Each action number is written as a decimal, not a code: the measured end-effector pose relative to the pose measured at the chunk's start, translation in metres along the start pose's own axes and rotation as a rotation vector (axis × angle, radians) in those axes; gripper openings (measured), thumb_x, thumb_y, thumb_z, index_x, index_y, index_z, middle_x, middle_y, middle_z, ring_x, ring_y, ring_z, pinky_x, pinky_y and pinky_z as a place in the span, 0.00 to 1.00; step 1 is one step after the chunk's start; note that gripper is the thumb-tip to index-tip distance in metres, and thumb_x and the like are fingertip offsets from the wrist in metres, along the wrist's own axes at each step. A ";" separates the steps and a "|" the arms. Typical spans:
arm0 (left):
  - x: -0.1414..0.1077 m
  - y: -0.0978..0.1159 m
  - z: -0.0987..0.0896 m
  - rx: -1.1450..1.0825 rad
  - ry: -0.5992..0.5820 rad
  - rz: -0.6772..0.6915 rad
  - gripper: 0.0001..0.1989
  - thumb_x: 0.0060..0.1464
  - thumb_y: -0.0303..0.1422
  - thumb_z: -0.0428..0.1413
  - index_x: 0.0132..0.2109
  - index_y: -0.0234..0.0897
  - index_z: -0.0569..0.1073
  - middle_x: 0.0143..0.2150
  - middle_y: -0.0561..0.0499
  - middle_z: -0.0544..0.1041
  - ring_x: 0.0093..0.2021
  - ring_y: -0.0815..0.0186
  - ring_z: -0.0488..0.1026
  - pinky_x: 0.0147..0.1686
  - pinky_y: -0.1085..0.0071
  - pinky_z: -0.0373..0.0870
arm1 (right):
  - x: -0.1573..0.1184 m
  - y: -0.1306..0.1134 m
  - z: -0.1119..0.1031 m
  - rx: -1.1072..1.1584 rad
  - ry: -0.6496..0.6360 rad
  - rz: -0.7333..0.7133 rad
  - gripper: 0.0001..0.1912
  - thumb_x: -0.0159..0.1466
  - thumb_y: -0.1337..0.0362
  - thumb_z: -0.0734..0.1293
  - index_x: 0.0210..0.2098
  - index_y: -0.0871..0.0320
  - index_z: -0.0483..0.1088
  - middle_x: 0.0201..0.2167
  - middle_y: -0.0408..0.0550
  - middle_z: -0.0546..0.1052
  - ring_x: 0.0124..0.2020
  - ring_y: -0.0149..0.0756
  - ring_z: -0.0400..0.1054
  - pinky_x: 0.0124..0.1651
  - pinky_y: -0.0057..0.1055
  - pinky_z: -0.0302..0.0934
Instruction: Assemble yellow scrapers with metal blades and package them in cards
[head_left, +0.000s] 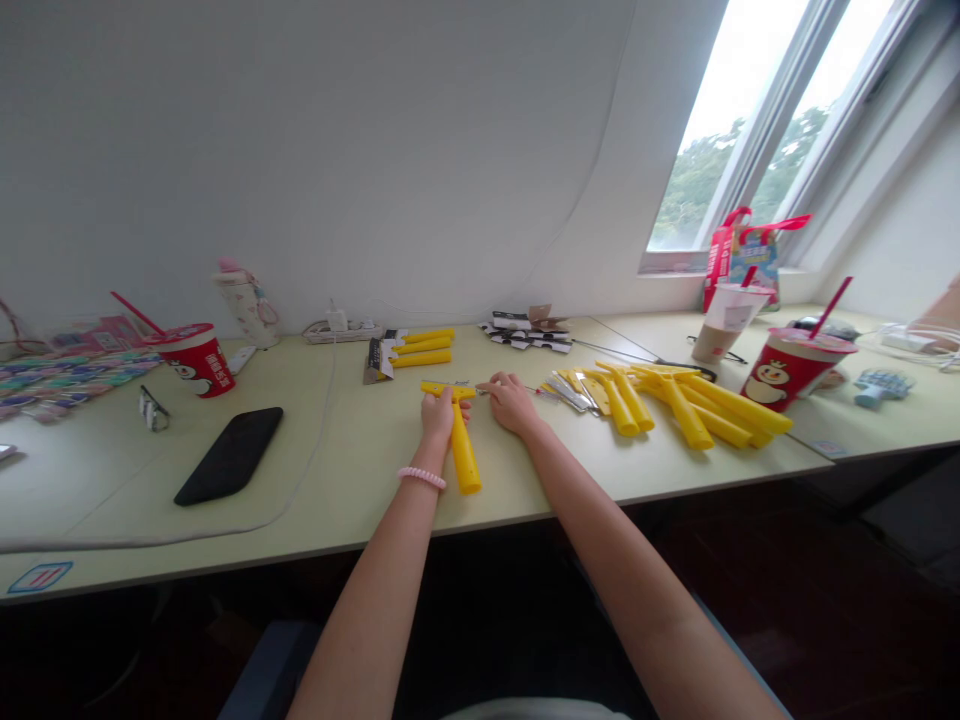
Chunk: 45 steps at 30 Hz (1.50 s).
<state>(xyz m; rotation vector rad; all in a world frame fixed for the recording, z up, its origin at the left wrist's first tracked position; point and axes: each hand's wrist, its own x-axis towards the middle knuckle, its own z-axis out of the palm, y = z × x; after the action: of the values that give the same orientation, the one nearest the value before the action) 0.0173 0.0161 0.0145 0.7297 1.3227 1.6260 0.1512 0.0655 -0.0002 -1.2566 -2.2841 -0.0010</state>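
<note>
My left hand (436,418) is closed around the neck of a yellow T-shaped scraper handle (464,455), its crosspiece at the far end and its round grip pointing toward me. Just to the right, my right hand (513,402) rests low over the table with its fingers bent together and pointing left. Tiny dark bits lie by its fingertips; whatever the fingers pinch is too small to name. Flat metal blades and yellow plates (576,391) lie right of that hand. Beyond them is a pile of more yellow scraper handles (686,410).
Three yellow-handled scrapers with black-and-white heads (412,352) lie behind my left hand. Black-and-white pieces (527,330) are stacked by the wall. A black phone (229,456), red cups (196,362) on both sides, a milky drink cup (726,322) and a power strip (343,332) surround the workspace.
</note>
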 end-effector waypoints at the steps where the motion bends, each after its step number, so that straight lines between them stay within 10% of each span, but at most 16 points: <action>1: 0.000 0.000 0.000 0.000 0.001 0.003 0.05 0.48 0.29 0.48 0.33 0.31 0.64 0.16 0.50 0.70 0.12 0.71 0.64 0.14 0.75 0.61 | 0.000 -0.002 0.001 -0.025 -0.003 -0.013 0.23 0.60 0.72 0.53 0.50 0.52 0.68 0.45 0.51 0.67 0.47 0.40 0.56 0.51 0.34 0.51; 45: 0.003 -0.005 0.001 0.050 -0.039 0.036 0.08 0.47 0.31 0.48 0.35 0.30 0.65 0.16 0.50 0.70 0.12 0.70 0.65 0.14 0.75 0.61 | -0.004 -0.018 -0.008 0.280 0.200 0.229 0.07 0.50 0.68 0.64 0.24 0.58 0.75 0.39 0.51 0.71 0.44 0.38 0.60 0.50 0.33 0.52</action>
<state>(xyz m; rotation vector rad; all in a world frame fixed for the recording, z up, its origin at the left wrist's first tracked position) 0.0183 0.0194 0.0098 0.8158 1.3325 1.6042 0.1425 0.0500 0.0088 -1.2972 -1.8857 0.2544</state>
